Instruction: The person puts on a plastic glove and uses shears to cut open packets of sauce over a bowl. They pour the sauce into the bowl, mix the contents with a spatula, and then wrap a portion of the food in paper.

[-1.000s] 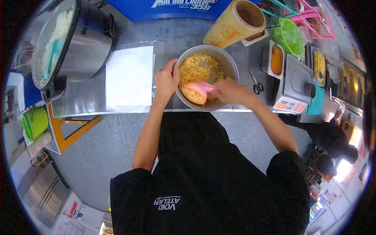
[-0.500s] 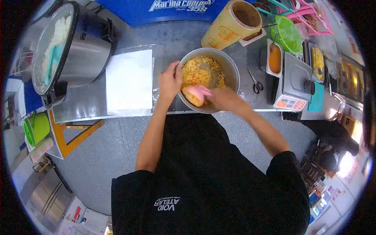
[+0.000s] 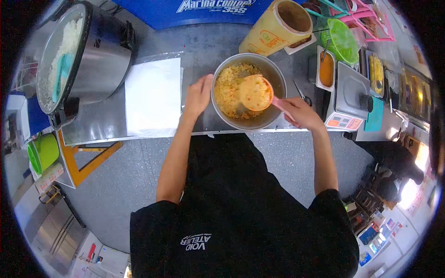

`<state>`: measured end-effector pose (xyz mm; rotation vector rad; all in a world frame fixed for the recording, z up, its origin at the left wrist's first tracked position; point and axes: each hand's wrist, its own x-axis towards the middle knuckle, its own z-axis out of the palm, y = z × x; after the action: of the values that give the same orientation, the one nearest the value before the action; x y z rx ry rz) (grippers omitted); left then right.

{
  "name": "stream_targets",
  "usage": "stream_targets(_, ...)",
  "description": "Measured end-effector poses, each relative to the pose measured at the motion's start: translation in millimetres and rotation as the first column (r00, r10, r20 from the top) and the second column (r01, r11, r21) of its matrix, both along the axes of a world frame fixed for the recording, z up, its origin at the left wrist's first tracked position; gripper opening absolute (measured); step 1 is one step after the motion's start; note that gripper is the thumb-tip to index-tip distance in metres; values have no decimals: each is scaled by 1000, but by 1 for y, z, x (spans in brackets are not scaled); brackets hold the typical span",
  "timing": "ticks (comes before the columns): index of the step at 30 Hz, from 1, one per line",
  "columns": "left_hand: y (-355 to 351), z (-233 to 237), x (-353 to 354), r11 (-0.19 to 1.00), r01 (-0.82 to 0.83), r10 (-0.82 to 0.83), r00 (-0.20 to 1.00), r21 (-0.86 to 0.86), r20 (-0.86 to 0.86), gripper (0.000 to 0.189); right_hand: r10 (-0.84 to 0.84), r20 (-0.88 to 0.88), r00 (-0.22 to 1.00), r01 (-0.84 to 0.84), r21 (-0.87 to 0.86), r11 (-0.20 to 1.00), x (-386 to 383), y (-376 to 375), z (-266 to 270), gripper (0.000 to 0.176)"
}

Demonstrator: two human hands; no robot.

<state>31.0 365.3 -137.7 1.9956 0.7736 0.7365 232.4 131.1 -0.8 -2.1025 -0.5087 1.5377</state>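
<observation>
A round metal pot (image 3: 277, 79) stands near the counter's front edge, with yellow fried rice (image 3: 227, 90) in it. My right hand (image 3: 301, 112) is closed around the handle of a pink scoop (image 3: 279, 103). The scoop's round bowl is heaped with the rice and held over the pot. At the pot's left side is my left hand (image 3: 198, 96), its fingers stretched along the outside with the tips at the rim. Left of that hand lies a stack of white paper sheets (image 3: 153, 97).
A large cooker (image 3: 104, 60) of white rice stands left. Behind the pot are a yellow cardboard-cored roll (image 3: 273, 32) and a blue cooler (image 3: 153, 11). On the right are scissors (image 3: 303, 95), a pan of orange sauce (image 3: 326, 69), a scale (image 3: 345, 121) and a green basket (image 3: 340, 41).
The scoop has come up out of the rice, bowl now upright and full, as my right hand moved right. My left hand has slid off the rim to the pot's outer side.
</observation>
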Motion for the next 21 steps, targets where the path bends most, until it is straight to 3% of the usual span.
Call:
stream_targets(2,21,5,-33,999,18,-23,992,-37,-127,24,-112,35,993,110,63,992,-5,-17,2,36)
stream_targets(4,54,13,-82,999,24,-39,924,-45,-381,22,-199,46,979,195,86,977,-16,-21,11,37)
stream_targets(8,107,2,-180,980,-109,169,890,164,-422,25,-309,-5,951,304,196,932,-66,11,33,35)
stream_targets(9,118,-1,-200,983,-162,182,858,84,-480,28,-342,-35,939,342,185,921,-84,27,33,35)
stream_targets(12,153,-23,-248,936,29,147,873,350,-466,34,-328,-198,924,369,223,902,-141,81,-8,34)
stream_targets(14,166,-23,-257,942,140,60,822,304,-566,39,-311,-305,900,388,236,891,-182,138,-26,36)
stream_targets(16,169,-20,-260,928,247,-48,822,279,-567,41,-232,-187,955,270,219,937,-211,173,-83,37)
stream_targets(17,170,-25,-263,920,286,-88,819,269,-567,42,-226,140,964,176,300,938,-230,190,-101,34)
stream_targets(18,171,-34,-267,910,322,-125,814,261,-568,43,-221,450,865,57,350,935,-249,209,-117,31)
stream_targets(19,170,-42,-272,900,359,-164,804,247,-572,44,-219,705,675,-71,357,931,-267,228,-124,29)
stream_targets(21,162,-57,-281,913,318,-153,848,256,-507,45,-150,751,643,-106,282,954,-305,255,-134,27)
